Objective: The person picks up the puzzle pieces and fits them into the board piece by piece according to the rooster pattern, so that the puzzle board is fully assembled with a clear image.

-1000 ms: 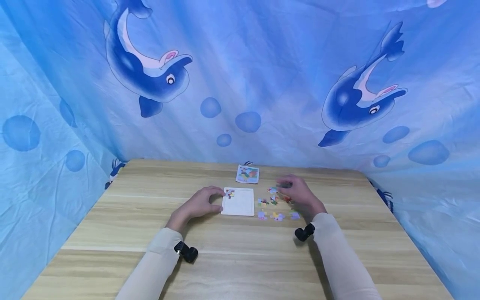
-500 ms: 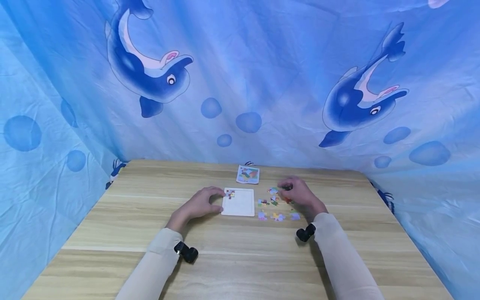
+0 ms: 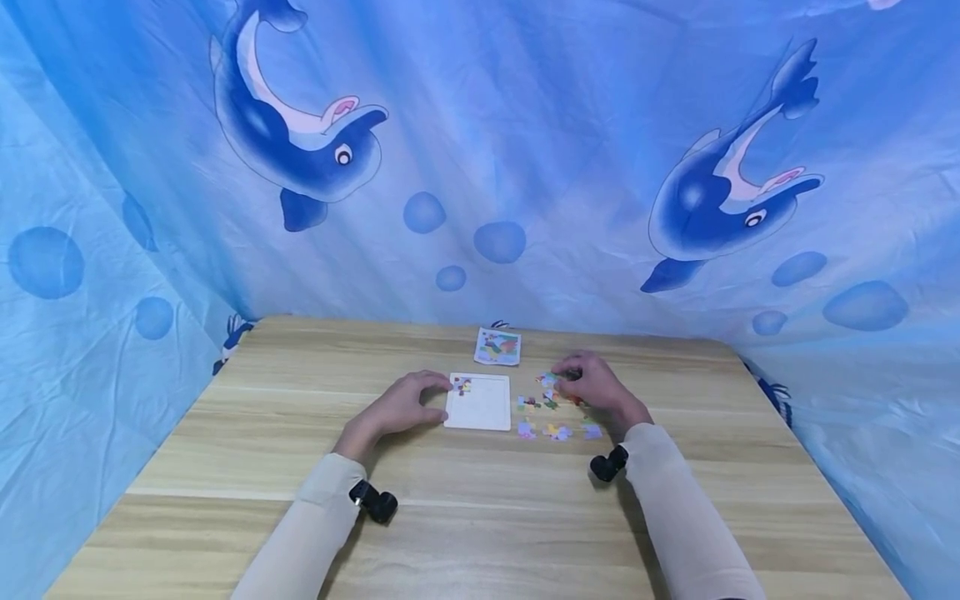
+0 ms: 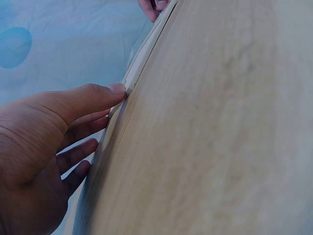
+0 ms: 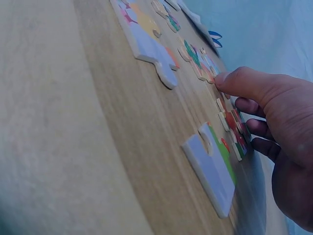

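Note:
A white square puzzle tray [image 3: 483,408] lies on the table, with joined jigsaw pieces [image 3: 461,386] in its upper left corner. My left hand [image 3: 401,404] rests at the tray's left edge, thumb and forefinger spread apart. In the left wrist view the thumb of that hand [image 4: 44,132] touches the tray edge [image 4: 142,61]. Over the loose pieces is my right hand [image 3: 596,385], its fingertips beside a blue jigsaw piece [image 3: 546,380]. The right wrist view has the thumb of this hand [image 5: 293,122] at the edge of a colourful piece [image 5: 195,58]; the forefinger is hidden.
Several loose jigsaw pieces [image 3: 557,432] lie in rows right of the tray. Behind the tray is a picture card [image 3: 498,347]. A blue dolphin-print curtain [image 3: 480,167] hangs behind the wooden table [image 3: 480,517].
My right hand stays over the loose pieces, its fingertips dipping slightly towards the blue jigsaw piece. The left hand keeps its place at the tray. The head view shifts a little.

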The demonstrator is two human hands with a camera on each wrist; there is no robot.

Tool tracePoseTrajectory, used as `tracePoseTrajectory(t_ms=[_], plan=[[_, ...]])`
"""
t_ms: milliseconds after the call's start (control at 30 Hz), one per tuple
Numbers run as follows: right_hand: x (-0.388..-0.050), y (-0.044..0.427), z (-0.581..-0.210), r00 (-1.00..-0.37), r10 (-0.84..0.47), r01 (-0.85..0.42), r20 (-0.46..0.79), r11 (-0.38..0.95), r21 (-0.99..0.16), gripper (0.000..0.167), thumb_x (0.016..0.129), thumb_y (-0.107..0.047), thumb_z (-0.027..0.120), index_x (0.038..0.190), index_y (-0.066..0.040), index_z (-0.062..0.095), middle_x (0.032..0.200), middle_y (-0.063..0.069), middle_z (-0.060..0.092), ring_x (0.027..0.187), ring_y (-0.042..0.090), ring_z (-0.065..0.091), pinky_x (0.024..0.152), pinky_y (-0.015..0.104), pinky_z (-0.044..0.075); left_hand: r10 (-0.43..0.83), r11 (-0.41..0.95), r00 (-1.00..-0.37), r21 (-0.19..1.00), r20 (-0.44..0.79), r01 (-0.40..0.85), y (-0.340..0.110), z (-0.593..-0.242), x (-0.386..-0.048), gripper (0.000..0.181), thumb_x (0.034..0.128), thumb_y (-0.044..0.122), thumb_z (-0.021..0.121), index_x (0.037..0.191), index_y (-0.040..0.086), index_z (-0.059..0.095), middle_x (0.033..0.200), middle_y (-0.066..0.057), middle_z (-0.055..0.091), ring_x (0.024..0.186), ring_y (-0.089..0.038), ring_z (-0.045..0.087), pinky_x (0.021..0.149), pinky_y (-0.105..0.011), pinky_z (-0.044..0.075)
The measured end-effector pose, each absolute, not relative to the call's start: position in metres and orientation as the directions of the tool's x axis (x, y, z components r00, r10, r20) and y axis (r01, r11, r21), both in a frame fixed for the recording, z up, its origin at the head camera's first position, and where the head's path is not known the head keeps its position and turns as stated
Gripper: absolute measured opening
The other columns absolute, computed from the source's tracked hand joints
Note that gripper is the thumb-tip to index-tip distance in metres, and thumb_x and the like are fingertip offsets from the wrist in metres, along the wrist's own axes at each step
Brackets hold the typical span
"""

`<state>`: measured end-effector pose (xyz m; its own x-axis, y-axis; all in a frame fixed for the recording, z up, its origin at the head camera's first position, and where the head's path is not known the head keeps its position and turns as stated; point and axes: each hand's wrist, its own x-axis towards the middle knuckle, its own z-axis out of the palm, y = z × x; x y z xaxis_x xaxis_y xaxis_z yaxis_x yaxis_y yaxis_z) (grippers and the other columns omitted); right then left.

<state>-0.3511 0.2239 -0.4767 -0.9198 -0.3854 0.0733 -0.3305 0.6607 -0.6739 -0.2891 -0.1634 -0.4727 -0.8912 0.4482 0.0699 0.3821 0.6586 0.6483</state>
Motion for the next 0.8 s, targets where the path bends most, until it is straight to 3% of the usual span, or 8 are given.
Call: tracePoseTrajectory(t_ms=[367, 800], plan=[[-0.349, 0.225, -0.479, -0.921, -0.366, -0.358, 0.136, 0.654, -0.666, 0.028, 0.093, -0.02, 0.075, 0.119, -0.01, 0.077, 0.131, 0.013, 0.064, 0.122, 0.034, 0.059, 0.101, 0.052, 0.055, 0.448, 0.664, -0.891, 0.639, 0.076, 0.388, -0.163, -0.471, -0.289, 0.049, 0.0872, 0.02, 0.081, 0.132, 0.008, 0.067, 0.145, -0.013, 0.061, 0.142, -0.038, 0.05, 0.124, -0.056, 0.036], [-0.345, 0.21, -0.477, -0.93, -0.327, -0.341, 0.169, 0.592, -0.73, 0.03, 0.094, -0.021, 0.076, 0.121, -0.007, 0.076, 0.134, 0.018, 0.065, 0.131, 0.039, 0.056, 0.111, 0.057, 0.049, 0.45, 0.65, -0.89, 0.655, 0.078, 0.386, -0.163, -0.472, -0.289, 0.05, 0.0879, 0.021, 0.08, 0.134, 0.007, 0.066, 0.145, -0.013, 0.06, 0.142, -0.037, 0.05, 0.124, -0.055, 0.036]])
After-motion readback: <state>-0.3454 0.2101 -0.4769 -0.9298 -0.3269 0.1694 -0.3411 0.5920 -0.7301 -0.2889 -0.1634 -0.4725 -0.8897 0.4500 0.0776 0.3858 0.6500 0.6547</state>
